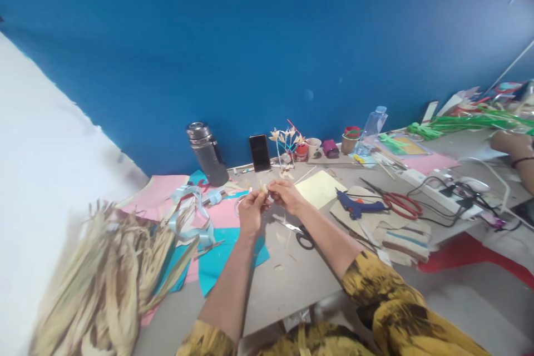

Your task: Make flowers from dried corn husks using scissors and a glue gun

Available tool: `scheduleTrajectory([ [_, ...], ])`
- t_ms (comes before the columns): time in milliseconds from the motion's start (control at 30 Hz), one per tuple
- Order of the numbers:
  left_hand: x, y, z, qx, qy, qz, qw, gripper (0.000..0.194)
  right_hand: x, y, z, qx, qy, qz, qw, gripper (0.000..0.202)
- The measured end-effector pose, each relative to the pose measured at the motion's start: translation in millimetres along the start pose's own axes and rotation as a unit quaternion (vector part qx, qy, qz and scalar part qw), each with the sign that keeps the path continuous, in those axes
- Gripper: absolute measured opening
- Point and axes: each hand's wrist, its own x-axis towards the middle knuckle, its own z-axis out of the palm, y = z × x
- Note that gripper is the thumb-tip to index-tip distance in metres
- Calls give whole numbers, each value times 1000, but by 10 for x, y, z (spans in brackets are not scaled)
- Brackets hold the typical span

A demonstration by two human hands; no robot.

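Over the middle of the table, my left hand point(252, 210) and my right hand point(284, 194) meet with their fingertips closed. Between them is a small pale piece of husk point(264, 187), mostly hidden by the fingers. Scissors with black handles point(305, 239) lie just below my right hand, their blades partly under the wrist. Pale scraps point(281, 237) are scattered beneath both hands. Behind them stands a bunch of pale husk-like flowers point(285, 136) on thin stems. Dried corn husks point(120, 283) are heaped at the left.
A grey flask point(208, 158) and a phone point(260, 153) stand along the blue wall. To the right lie a blue glue gun point(361, 204), red-handled scissors point(403, 206) and a power strip point(442, 194) with cables. Another person's hand point(507, 142) shows at far right.
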Motion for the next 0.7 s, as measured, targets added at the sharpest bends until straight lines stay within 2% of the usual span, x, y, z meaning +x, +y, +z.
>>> scheduleTrajectory([
  [167,-2,7,-22,29,-3,15,999,33,-39,-70,-34,-28,-46,-5,999,35],
  [300,-17,15,-21,68,8,25,997,31,-52,-80,-43,-95,-29,-48,994,30],
  [367,-31,30,-1,51,5,17,999,31,-50,-74,-38,-108,-18,-64,992,31],
  [533,-76,111,60,-91,-26,-33,995,34,-33,-48,-4,-64,-21,-57,996,30],
  [700,-90,122,66,-61,-27,-36,997,32,-34,-36,33,-30,-29,-42,998,33],
])
